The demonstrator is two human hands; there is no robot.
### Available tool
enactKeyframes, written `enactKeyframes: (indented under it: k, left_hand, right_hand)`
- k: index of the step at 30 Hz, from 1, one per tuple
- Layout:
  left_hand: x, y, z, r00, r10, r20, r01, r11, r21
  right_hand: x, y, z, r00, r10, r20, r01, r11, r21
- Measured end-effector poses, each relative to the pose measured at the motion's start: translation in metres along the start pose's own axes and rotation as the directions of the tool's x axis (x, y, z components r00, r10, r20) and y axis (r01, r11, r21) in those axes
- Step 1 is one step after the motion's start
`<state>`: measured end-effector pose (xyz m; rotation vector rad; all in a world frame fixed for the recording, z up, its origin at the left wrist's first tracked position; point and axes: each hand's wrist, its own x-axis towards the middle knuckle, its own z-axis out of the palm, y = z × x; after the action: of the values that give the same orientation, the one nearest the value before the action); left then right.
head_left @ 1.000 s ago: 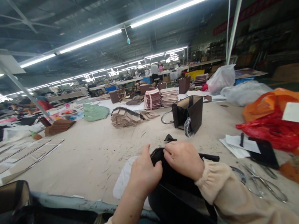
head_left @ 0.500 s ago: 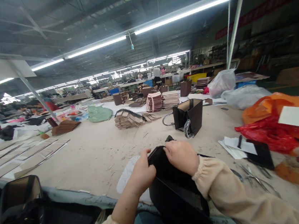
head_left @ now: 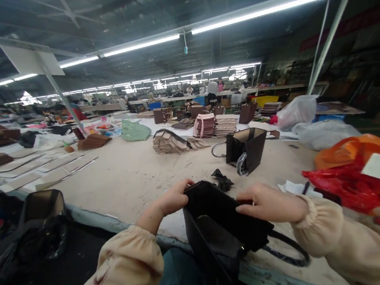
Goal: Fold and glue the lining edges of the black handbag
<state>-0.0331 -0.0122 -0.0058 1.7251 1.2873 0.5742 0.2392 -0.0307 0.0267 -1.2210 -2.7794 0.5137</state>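
Observation:
A black handbag (head_left: 201, 237) stands tilted at the table's near edge, its mouth open toward me and its dark inside showing. My left hand (head_left: 174, 198) grips the bag's far left corner, thumb and fingers on either side of the rim. On the right-hand rim, my right hand (head_left: 261, 202) pinches the edge between thumb and fingers. A wrapped handle (head_left: 287, 248) sticks out from the bag's right side. Just beyond the bag lies a crumpled black scrap (head_left: 222, 180). Farther back stands a second dark handbag (head_left: 248, 150), upright, with plastic-wrapped handles.
Stacked panels (head_left: 167, 142) and pink-edged bundles (head_left: 205, 126) lie mid-table. Flat pieces (head_left: 55, 167) spread at left. Red (head_left: 342, 187) and orange (head_left: 355, 149) plastic bags crowd the right. Another bag (head_left: 44, 207) sits below the table edge at left.
My right hand has moved right along the rim, away from my left hand. The bag's mouth now faces me more widely, and its right handle has come into view. The camera has turned left.

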Motion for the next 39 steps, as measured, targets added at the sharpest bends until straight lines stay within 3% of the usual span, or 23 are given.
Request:
enactKeyframes:
  k: [3,8,12,21,27,33,39]
  left_hand:
    - [0.003,0.004,-0.001,0.997,0.053,0.052,-0.055,0.998,0.037]
    - [0.003,0.005,0.005,0.995,0.095,-0.012,-0.093,0.989,0.114]
    - [0.002,0.005,0.01,0.995,0.074,-0.074,-0.063,0.989,0.137]
    - [0.011,0.006,0.013,0.99,0.045,-0.136,-0.026,0.99,0.141]
    - [0.012,0.009,0.016,0.987,0.05,-0.155,-0.028,0.99,0.142]
    - [0.009,0.022,0.018,0.912,0.283,-0.297,-0.154,0.907,0.392]
    - [0.016,0.026,0.023,0.881,0.344,-0.325,-0.109,0.816,0.568]
  right_hand:
    - [0.004,0.0,0.006,1.0,-0.006,0.0,0.006,0.999,0.033]
    - [0.025,0.007,0.006,0.999,0.006,-0.049,0.001,0.989,0.151]
    - [0.045,0.01,0.006,0.984,-0.005,-0.181,0.008,1.0,0.013]
    - [0.065,0.011,0.009,0.963,-0.07,-0.261,0.003,0.969,-0.248]
    - [0.067,0.016,0.01,0.961,-0.1,-0.258,0.048,0.978,-0.201]
    - [0.066,0.014,0.008,0.97,-0.111,-0.218,0.065,0.976,-0.207]
    - [0.069,0.014,0.009,0.973,-0.071,-0.222,0.031,0.984,-0.178]
